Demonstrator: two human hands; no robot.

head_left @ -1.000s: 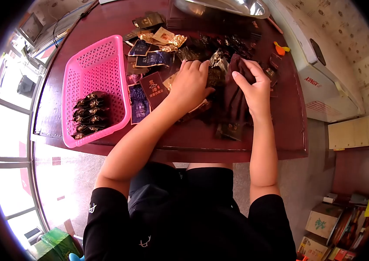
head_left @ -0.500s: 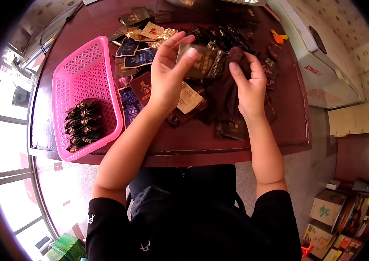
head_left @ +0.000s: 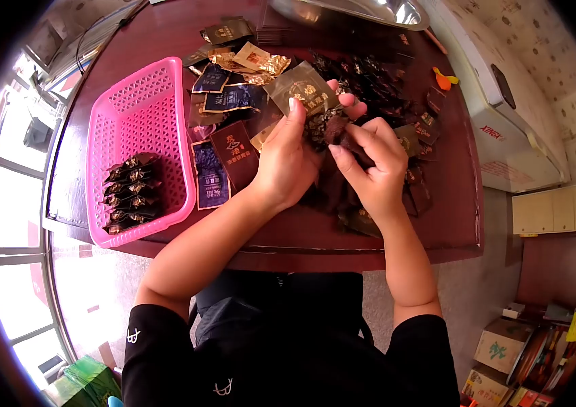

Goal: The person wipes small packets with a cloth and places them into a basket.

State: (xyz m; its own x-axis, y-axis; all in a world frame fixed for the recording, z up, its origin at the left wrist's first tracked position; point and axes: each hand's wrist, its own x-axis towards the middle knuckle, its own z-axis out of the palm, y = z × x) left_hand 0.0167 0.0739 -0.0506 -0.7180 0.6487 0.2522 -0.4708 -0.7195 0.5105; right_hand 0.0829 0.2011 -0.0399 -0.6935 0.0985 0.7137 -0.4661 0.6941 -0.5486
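My left hand [head_left: 289,161] is closed on a small olive-brown foil packet [head_left: 303,88] with gold print, its thumb on the near side and fingertips showing behind. The packet is tilted, its printed top facing up and its crinkled lower part near my right hand [head_left: 377,166]. In that right hand a dark brown cloth [head_left: 339,133] is bunched between thumb and fingers, pressed close to the packet's lower part. More of the cloth seems to hang below, partly hidden. Under and around my hands lie more packets, including a reddish-brown one [head_left: 235,153] and a purple one [head_left: 210,175].
A pink plastic basket [head_left: 180,146] stands at the left, with several dark packets [head_left: 132,193] lined up inside. Blue packets [head_left: 230,98] and gold ones [head_left: 261,61] lie behind. A metal tray [head_left: 376,10] is at the back, and an orange-yellow object [head_left: 444,79] at the right.
My left hand has turned the packet more upright. My right hand has moved left and down, bringing the cloth against the packet's lower part. The whole view has shifted slightly.
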